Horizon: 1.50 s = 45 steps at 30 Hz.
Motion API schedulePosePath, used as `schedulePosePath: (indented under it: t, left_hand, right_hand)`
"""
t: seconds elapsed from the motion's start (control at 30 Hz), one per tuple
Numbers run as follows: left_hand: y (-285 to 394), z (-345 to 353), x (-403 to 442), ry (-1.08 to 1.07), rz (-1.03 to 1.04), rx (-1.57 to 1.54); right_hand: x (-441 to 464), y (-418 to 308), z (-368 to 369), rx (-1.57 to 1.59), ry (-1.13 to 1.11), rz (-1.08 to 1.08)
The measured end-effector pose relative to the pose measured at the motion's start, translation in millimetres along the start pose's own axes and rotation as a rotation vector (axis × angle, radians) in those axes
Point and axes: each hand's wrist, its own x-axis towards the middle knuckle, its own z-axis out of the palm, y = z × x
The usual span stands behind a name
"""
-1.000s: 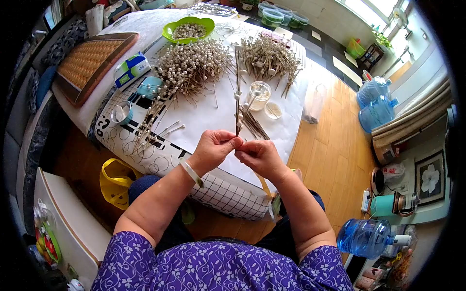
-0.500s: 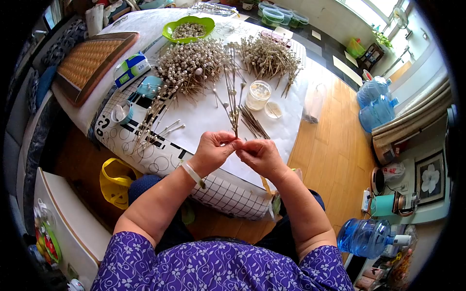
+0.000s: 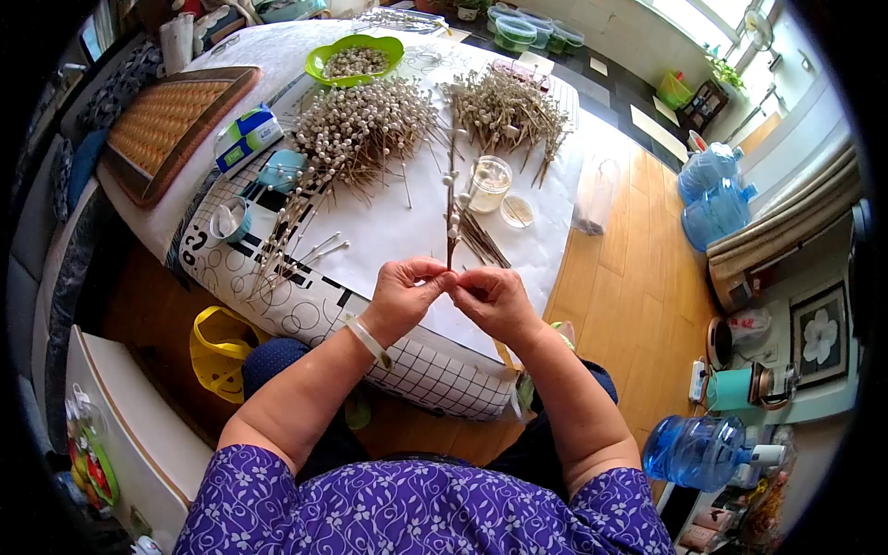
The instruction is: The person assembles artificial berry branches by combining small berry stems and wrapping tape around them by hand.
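Pointing toward the far side of the table (image 3: 148,217), the spray (image 3: 451,208) is held by its bare foot over the near part of the paper (image 3: 393,236), white buds being carried along its length. The foot is pinched by the left hand (image 3: 404,296), thumb and forefinger clamped on it. By the right hand (image 3: 495,298), thumb and fingertips are brought together just beside the left's tips – whether the spray's end or something thin is gripped there cannot be told.

The spray is judged very light: stiff but springy twigs, dry enough not to slip, though easily snapped if bent hard. The buds look like the delicate part and could be knocked off, so the hold is best taken low, below them, with a light squeeze.

Just right of the spray, cut sticks (image 3: 485,242) are laid, with a tub (image 3: 474,192) and its lid (image 3: 518,212) placed beyond them. Farther off, budded stems are heaped in a left pile (image 3: 365,129) and a right pile (image 3: 507,111); behind the left one, loose buds are held in a green bowl (image 3: 316,63). A few stems (image 3: 326,248) are scattered to the left.
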Motion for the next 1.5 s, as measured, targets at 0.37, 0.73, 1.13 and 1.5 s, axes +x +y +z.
schedulePosePath:
  t: [0.37, 0.73, 1.13, 1.5]
  left_hand:
    - [5, 0, 1, 0.055, 0.079, 0.304]
    - [6, 4, 1, 0.039, 0.050, 0.265]
    - [15, 5, -2, -0.003, -0.105, -0.036]
    - [26, 4, -2, -0.153, -0.249, -0.091]
  right_hand:
    - [1, -2, -7, -0.058, -0.080, 0.070]
    - [3, -10, -3, -0.178, -0.081, -0.113]
    - [5, -19, -21, 0.349, 0.058, 0.152]
    - [16, -8, -12, 0.476, -0.107, 0.208]
